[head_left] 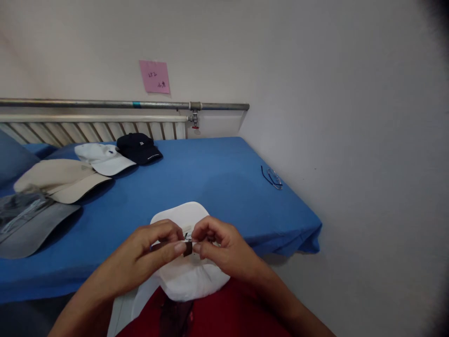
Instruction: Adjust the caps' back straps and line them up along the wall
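Note:
A white cap (192, 281) lies in front of my body, its brim (179, 213) pointing away over the edge of the blue-covered bed. Above the cap, my left hand (152, 248) pinches a small dark tag (188, 248) between thumb and fingers. Close beside it on the right, my right hand (222, 245) is closed in a pinch at the tag's other side, by a thin white strip. The fingertips hide most of the strip and part of the cap.
Black (138, 147), white (104, 158), beige (63, 178) and grey (31, 224) caps line the left of the blue bed (210, 173). Glasses (272, 179) lie near its right edge. Behind are a radiator (94, 131), a pipe (105, 104) and a pink note (154, 76).

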Demonstrator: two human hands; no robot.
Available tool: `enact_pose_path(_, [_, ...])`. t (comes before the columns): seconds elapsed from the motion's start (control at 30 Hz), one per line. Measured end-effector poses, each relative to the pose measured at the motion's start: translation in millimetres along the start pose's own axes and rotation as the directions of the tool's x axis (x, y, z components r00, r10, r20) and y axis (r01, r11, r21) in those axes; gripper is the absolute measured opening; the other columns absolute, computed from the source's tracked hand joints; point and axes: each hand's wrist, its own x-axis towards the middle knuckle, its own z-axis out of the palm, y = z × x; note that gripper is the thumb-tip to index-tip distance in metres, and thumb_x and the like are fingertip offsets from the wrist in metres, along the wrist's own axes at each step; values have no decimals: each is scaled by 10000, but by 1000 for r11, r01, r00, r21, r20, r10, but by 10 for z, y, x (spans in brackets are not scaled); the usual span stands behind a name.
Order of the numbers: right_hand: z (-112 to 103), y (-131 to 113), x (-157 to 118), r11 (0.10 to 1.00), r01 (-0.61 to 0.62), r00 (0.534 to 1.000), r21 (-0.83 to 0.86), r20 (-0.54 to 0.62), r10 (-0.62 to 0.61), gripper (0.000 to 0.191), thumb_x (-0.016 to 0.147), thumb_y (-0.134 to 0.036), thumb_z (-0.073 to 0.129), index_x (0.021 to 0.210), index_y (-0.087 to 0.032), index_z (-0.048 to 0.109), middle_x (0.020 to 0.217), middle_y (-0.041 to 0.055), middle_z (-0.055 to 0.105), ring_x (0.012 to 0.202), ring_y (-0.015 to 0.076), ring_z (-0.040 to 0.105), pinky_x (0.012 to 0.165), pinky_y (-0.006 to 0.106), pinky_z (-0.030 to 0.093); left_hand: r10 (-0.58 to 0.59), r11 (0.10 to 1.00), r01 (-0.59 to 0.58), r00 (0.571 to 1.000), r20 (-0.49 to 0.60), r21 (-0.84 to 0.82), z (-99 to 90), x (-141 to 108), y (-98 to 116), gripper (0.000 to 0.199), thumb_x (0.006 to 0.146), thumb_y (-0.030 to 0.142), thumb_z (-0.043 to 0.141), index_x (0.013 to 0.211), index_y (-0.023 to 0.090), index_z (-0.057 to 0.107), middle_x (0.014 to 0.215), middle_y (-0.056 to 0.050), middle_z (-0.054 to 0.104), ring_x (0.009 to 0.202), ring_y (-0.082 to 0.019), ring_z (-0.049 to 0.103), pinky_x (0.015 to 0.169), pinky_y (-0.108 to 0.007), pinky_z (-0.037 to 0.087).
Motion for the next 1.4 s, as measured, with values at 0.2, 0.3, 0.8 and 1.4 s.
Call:
enact_pose_path(0.2, [-111, -67, -33, 993, -10, 1000, -116, 19, 12, 63, 768, -203, 639, 823, -188, 611, 745, -33, 585, 659, 95, 492, 607, 235, 376, -83, 996, 84, 996, 30, -40, 2, -45, 27, 310, 922, 426, 502, 761, 185, 612, 761, 4, 585, 685, -125, 506, 598, -221, 373])
enact_pose_path(0.3, [-227, -46, -73, 992, -107, 992, -64, 65, 111, 125, 728, -215, 681, 837, -188, 627, 709, -39, 580, 631, 94, 510, 587, 227, 390, -123, 950, 126, 992, 28, -285, -42, -64, -78, 285, 885, 424, 574, 742, 184, 630, 751, 10, 597, 645, -104, 488, 560, -198, 357])
enact_pose_path(0.8, [-276, -36, -61, 991, 31, 999, -133, -16, -33, 130, 748, -227, 665, 874, -205, 641, 802, -7, 646, 741, 131, 565, 702, 269, 446, -191, 776, 155, 982, 6, -612, 38, 14, -280, 183, 767, 331, 738, 670, 178, 711, 832, -29, 700, 728, -137, 578, 643, -225, 421])
enact_pose_path(1.4, [9, -80, 12, 733, 387, 917, -560, 151, -368, 172, 831, -288, 694, 968, -185, 688, 866, 40, 719, 813, 167, 645, 779, 290, 451, -170, 794, 152, 985, 24, -589, 77, 32, -264, 204, 826, 308, 693, 669, 179, 687, 756, 2, 646, 698, -108, 526, 636, -208, 393])
